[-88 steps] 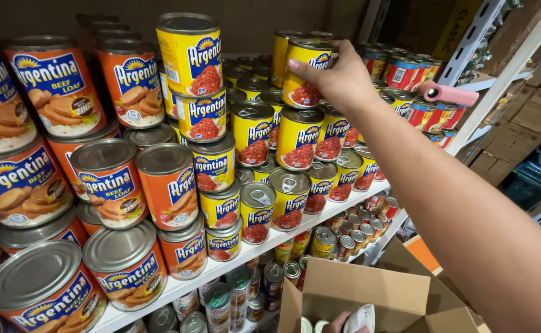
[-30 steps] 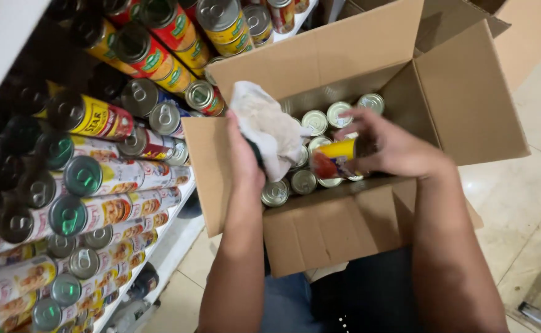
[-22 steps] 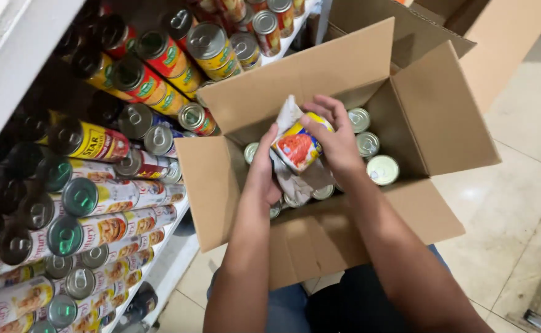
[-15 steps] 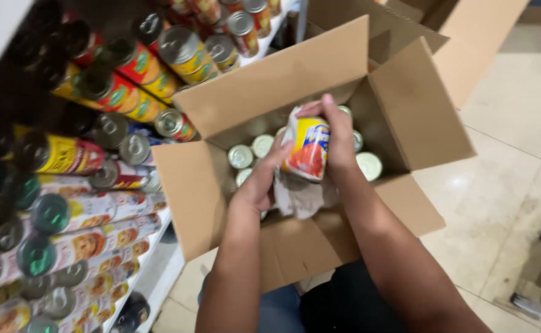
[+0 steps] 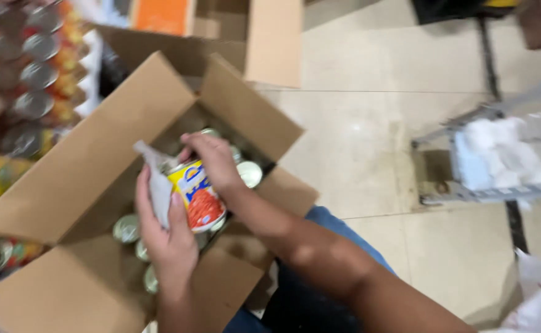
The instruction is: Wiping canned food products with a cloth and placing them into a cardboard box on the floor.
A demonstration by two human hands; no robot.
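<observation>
Over an open cardboard box (image 5: 91,160), both my hands hold one yellow and red can (image 5: 196,197). My left hand (image 5: 162,231) presses a white cloth (image 5: 156,179) against the can's left side and cups it from below. My right hand (image 5: 215,160) grips the can's top end. Inside the box, several more cans (image 5: 126,228) stand upright with their silver lids showing.
Shelves of stacked cans (image 5: 29,92) run along the left edge. A second open cardboard box (image 5: 270,37) stands behind the first. Pale floor tiles (image 5: 369,148) spread to the right, where a metal rack with white goods (image 5: 505,160) stands.
My right hand has gone from a shelf can down to the box and lifted out a can. Both hands now hold it with the cloth, and the view has swung right.
</observation>
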